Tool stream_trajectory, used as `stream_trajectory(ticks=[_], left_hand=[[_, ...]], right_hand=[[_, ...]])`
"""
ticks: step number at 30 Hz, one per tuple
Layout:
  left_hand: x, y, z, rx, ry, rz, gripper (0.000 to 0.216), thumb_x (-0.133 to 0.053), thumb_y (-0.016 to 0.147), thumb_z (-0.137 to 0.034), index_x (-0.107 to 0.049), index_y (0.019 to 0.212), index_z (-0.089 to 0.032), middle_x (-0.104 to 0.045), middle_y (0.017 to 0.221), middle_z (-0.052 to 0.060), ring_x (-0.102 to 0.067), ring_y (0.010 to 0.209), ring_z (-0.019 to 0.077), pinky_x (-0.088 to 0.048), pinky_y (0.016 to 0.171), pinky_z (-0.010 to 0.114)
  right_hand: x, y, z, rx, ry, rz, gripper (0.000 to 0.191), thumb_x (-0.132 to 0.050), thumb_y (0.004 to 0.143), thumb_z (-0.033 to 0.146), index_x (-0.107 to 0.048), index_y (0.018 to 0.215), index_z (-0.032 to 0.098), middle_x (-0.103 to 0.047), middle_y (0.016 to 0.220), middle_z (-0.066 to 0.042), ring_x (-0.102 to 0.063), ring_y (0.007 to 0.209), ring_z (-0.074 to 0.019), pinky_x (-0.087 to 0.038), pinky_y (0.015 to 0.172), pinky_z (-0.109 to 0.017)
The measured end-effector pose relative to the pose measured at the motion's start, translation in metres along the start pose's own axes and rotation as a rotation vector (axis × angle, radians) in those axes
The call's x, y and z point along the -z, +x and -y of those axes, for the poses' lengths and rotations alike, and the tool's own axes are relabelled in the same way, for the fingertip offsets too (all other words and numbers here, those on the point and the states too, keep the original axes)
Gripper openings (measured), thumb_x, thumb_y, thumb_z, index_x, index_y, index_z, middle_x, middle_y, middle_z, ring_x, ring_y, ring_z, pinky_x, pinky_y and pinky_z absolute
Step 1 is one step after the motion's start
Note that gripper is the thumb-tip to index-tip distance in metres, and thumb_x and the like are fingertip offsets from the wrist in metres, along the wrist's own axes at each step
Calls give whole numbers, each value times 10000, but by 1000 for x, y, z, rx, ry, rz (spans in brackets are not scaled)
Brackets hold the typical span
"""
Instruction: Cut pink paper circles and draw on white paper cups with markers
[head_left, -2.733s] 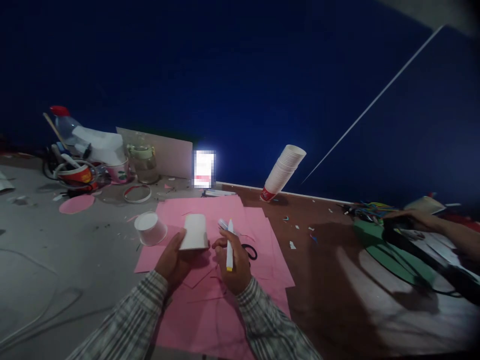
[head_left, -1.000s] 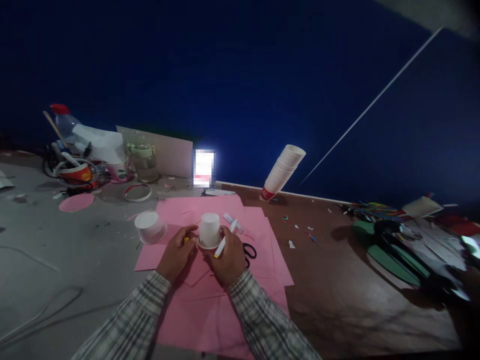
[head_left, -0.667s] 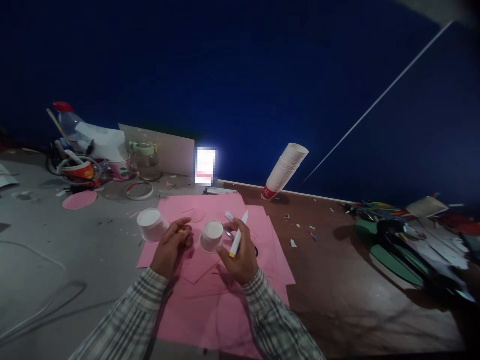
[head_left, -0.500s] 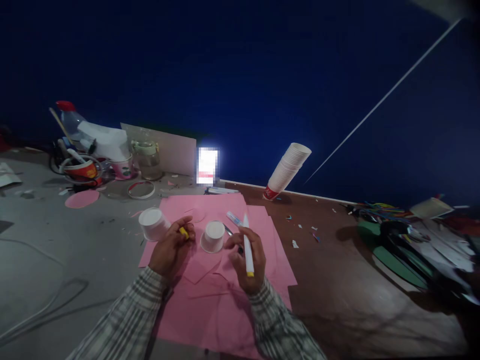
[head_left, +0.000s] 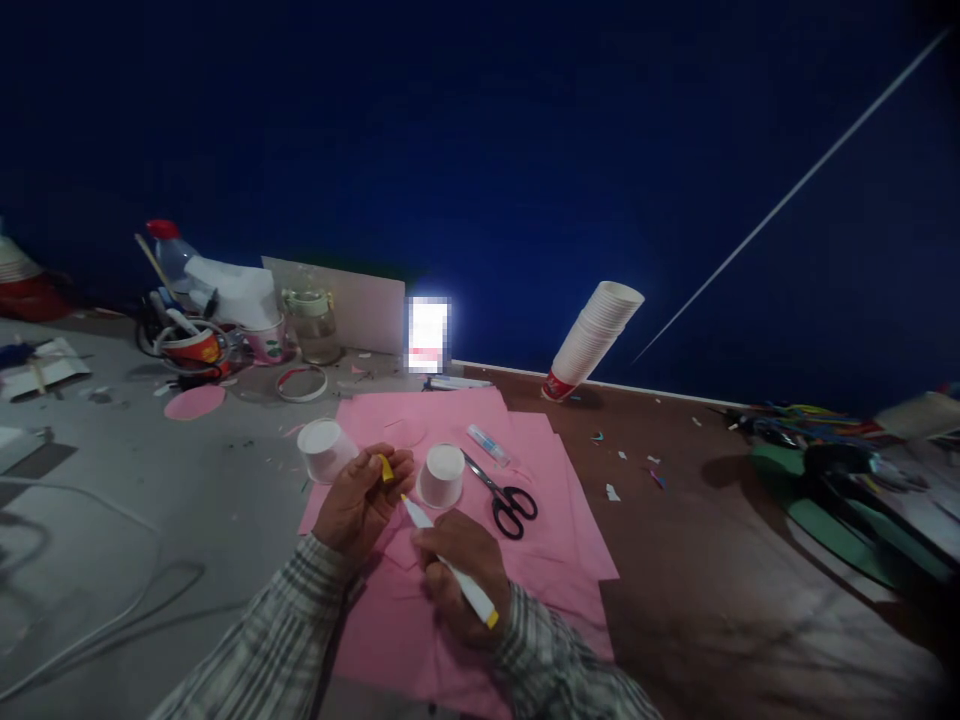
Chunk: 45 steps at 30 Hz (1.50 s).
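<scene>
My right hand (head_left: 469,570) grips a white marker (head_left: 471,592) with a yellow end, its bare yellow tip pointing up and left. In my left hand (head_left: 360,508), between thumb and fingers, is the yellow marker cap (head_left: 386,468). The tip is close to the left fingers, apart from the cap. One upside-down white paper cup (head_left: 441,475) stands on pink paper (head_left: 420,410) just beyond the marker. A second white paper cup (head_left: 324,450), also upside down, stands beside my left hand. Black-handled scissors (head_left: 504,503) lie partly open to the right of the nearer cup.
A glue tube (head_left: 487,445) lies above the scissors. A leaning stack of paper cups (head_left: 596,340) stands at the back. At back left are a glass jar (head_left: 311,325), a tape ring (head_left: 300,384) and a red cup (head_left: 196,355) of tools. Paper scraps dot the brown table surface (head_left: 675,540).
My right hand has turned the marker over so its tip points toward my left hand, and has moved left and nearer me, uncovering the scissors. The view has shifted slightly left.
</scene>
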<state>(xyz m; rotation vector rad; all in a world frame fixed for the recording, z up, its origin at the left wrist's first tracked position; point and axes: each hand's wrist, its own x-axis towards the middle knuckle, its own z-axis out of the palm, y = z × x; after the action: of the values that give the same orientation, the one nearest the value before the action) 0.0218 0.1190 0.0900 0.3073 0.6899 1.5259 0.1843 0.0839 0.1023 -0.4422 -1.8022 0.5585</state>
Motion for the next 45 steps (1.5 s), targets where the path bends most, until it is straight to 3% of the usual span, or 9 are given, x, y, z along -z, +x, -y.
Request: stream_trajectory(ticks=[7,25,32,39,45], left_hand=[[-2,-6,2,12,49,102,318,-892,614,-294,-692,831,-177,-773,831,50,-735,710,174,-617,688,294],[-9,-12,11,71,98,217,258,-866,654,-288,-678,784,-168,-780,803,60,-734,760,195,-579,791,350],[-8,-17,13,73,165,242,273,-799,735,-365,-666,867,-166,-773,823,68,-743,786,229,-586,790,366],[-12,-25,16,50,197,226,288,-765,761,-384,-642,899,-164,-774,847,96,-735,879,278,-563,862,428],[-17,-33,26,-6,246,99,328,-759,748,-433,-627,892,-170,-776,858,115,-714,967,318,-551,876,455]], right_hand=[[-3,-3,-6,-42,-25,41,273,-400,977,301,-634,1057,185,-607,680,-47,-558,629,-191,-464,602,-344],[-8,-9,-16,-13,-55,1,278,-415,972,269,-607,1161,199,-640,720,-49,-576,644,-187,-482,586,-327],[-9,-9,-18,9,-49,-25,275,-430,959,253,-603,1167,207,-601,705,-32,-554,626,-179,-495,581,-318],[-12,-14,-20,-27,-81,-5,255,-424,962,258,-638,1079,186,-552,723,-33,-537,637,-175,-489,582,-308],[-16,-19,-21,-79,-83,-19,316,-379,988,305,-652,1089,182,-541,701,-31,-540,618,-176,-493,571,-305]])
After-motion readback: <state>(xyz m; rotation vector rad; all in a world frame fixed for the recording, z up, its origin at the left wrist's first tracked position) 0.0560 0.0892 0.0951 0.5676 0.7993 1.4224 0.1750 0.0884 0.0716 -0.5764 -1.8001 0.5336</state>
